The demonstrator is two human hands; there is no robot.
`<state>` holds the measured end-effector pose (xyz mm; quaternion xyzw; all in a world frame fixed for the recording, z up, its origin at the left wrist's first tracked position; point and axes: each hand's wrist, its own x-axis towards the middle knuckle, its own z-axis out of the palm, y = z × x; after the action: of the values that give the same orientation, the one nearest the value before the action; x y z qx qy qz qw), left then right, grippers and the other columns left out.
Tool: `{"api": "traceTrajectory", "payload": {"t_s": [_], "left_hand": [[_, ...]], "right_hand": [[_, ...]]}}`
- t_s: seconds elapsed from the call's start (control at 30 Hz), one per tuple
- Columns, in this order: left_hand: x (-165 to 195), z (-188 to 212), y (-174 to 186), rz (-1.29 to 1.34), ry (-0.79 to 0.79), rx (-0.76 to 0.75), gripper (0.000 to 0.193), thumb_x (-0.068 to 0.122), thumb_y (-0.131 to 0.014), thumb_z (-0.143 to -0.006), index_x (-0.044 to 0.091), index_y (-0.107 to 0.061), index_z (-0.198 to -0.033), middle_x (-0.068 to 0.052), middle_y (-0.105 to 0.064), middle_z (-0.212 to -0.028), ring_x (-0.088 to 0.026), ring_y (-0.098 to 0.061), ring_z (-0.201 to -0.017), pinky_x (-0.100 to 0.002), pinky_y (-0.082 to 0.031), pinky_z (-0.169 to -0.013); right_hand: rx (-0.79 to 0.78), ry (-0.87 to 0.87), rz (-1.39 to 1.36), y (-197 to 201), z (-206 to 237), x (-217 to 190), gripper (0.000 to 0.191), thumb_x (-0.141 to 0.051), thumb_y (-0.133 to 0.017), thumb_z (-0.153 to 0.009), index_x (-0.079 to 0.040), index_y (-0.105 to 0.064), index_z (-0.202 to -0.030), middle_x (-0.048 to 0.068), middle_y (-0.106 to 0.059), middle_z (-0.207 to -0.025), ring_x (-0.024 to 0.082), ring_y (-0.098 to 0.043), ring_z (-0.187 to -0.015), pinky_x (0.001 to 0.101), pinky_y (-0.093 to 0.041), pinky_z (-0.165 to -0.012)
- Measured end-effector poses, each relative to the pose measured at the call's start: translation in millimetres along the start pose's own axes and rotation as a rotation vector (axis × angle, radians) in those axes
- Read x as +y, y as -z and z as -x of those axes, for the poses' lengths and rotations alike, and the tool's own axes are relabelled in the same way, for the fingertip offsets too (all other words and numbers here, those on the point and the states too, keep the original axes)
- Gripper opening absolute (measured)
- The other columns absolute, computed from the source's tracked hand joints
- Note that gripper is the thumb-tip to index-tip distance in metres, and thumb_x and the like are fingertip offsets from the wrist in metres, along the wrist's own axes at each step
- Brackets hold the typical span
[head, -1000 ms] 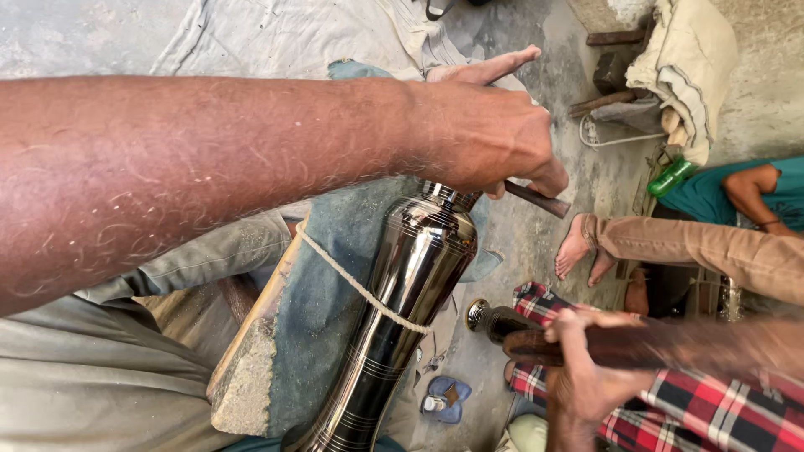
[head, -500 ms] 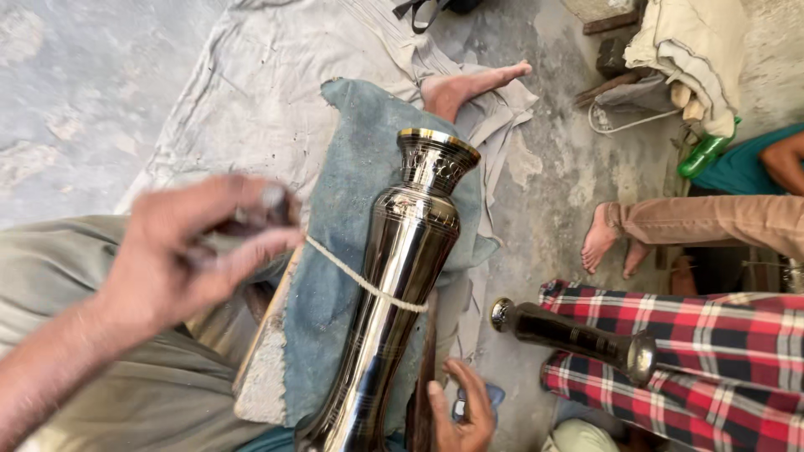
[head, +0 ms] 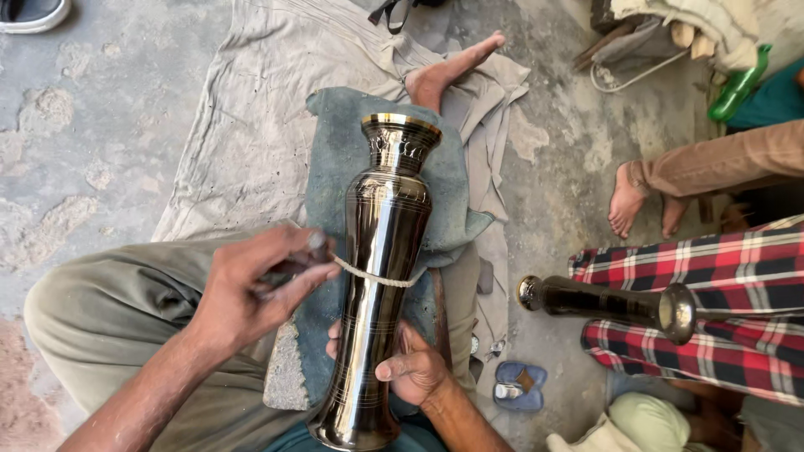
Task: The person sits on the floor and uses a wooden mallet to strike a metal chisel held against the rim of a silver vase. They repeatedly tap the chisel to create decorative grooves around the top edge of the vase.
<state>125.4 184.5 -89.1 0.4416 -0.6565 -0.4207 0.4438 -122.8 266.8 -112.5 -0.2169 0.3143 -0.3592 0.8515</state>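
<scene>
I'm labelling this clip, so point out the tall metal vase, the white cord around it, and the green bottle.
metal vase [head: 385, 226], head view, on its wide shiny shoulder.
white cord [head: 368, 275], head view, where it crosses the vase's narrow waist.
green bottle [head: 735, 87], head view, on its body.

No signs, screens or labels seen. Green plastic bottle [head: 735, 86] seen at upper right edge, lying tilted on ground beside cloth pile [head: 695, 21]; cap end hidden, any label too small to tell. Small blue, roughly square object [head: 517, 387] lying on concrete floor [head: 569, 151] at lower centre-right, pale piece on top; possibly small pack, kind not told.
</scene>
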Motion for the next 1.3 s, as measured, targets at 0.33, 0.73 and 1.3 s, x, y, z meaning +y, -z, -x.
{"api": "traceTrajectory", "payload": {"t_s": [0.33,0.73,1.3], "left_hand": [[22.6,-145.4,-11.3,-0.268,-0.566,-0.097,0.028,0.021,-0.08,-0.1,0.011,-0.07,-0.124,-0.005,-0.074,-0.104,-0.02,-0.077,-0.097,-0.031,-0.069,-0.078],[67.8,-216.7,-58.5,-0.679,-0.44,-0.591,0.044,0.008,-0.076,-0.087,0.023,-0.073,-0.128,-0.009,-0.076,-0.114,-0.021,-0.077,-0.088,-0.035,-0.063,-0.082],[68.9,-217.4,-79.7,-1.247,-0.608,-0.957,0.013,0.003,-0.062,-0.095,0.004,-0.074,-0.096,-0.015,-0.075,-0.096,-0.023,-0.076,-0.085,-0.033,-0.066,-0.066]], "right_hand": [[0.716,0.343,1.382,75.2,86.0,50.8,0.092,0.011,-0.065,-0.068,-0.003,-0.04,-0.155,0.022,-0.042,-0.162,0.037,-0.041,-0.149,0.0456,-0.037,-0.122],[0.658,0.691,-0.086,98.7,104.5,-4.8,0.081,0.002,-0.068,-0.086,0.006,-0.035,-0.16,0.026,-0.059,-0.14,0.028,-0.063,-0.113,0.0378,-0.057,-0.082],[0.682,0.417,0.616,22.3,25.0,-41.8,0.055,0.005,-0.074,-0.081,0.0,-0.044,-0.127,0.01,-0.069,-0.079,0.017,-0.074,-0.062,0.0306,-0.063,-0.056]]}}
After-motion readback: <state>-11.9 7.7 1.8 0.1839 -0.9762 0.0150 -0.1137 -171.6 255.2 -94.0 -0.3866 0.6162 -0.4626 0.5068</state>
